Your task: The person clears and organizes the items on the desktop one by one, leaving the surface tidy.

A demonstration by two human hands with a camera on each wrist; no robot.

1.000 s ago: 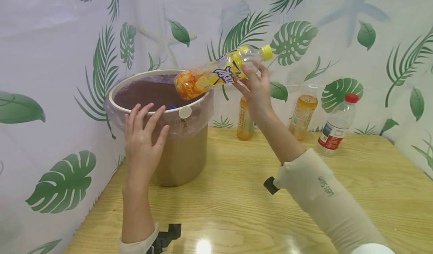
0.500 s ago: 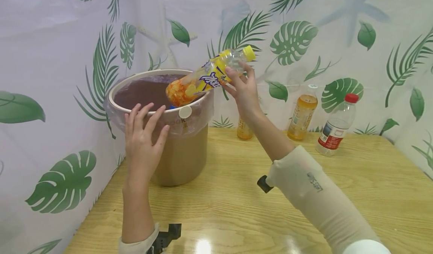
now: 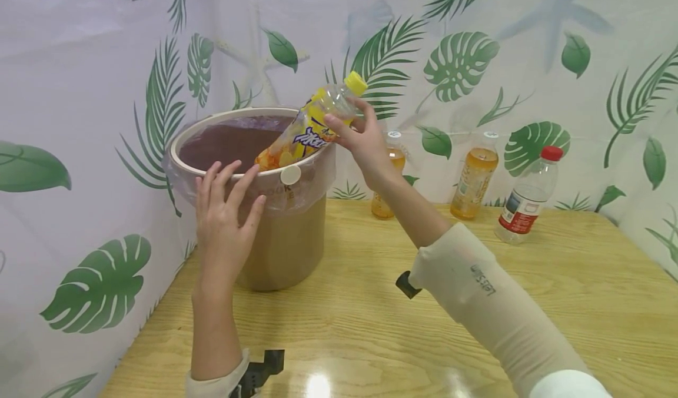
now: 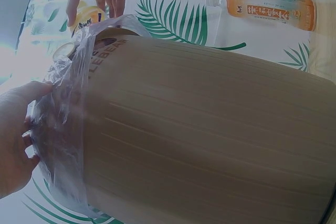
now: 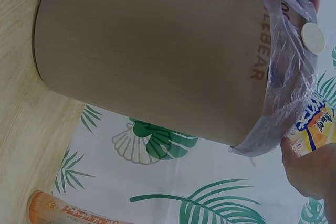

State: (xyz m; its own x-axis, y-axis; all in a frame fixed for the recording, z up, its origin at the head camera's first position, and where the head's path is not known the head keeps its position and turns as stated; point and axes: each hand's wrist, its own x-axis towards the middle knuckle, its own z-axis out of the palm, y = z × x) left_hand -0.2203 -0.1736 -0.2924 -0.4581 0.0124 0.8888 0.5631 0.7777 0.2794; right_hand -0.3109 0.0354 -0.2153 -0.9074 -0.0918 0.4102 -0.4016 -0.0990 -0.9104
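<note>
A brown trash bin (image 3: 286, 242) with a cream rim stands at the left of the table, lined with a clear plastic bag (image 3: 318, 177). My left hand (image 3: 225, 224) rests on its near rim, fingers spread and fingertips at the edge. My right hand (image 3: 362, 145) grips a clear plastic drink bottle (image 3: 312, 130) with a yellow label and yellow cap by its upper part. The bottle tilts over the right side of the rim, its orange base down inside the opening and partly hidden by the front rim. The right wrist view shows the bottle's label (image 5: 317, 124) beside the bagged rim.
Along the back of the wooden table (image 3: 349, 327) stand an orange drink bottle (image 3: 384, 204) partly behind my right forearm, another orange drink bottle (image 3: 473, 183) with a white cap, and a clear bottle (image 3: 524, 204) with a red cap. A leaf-patterned cloth (image 3: 477, 9) hangs behind.
My right hand has moved left with the yellow-capped bottle, which now tilts more steeply, its base lower inside the bin. My left hand stays on the rim.
</note>
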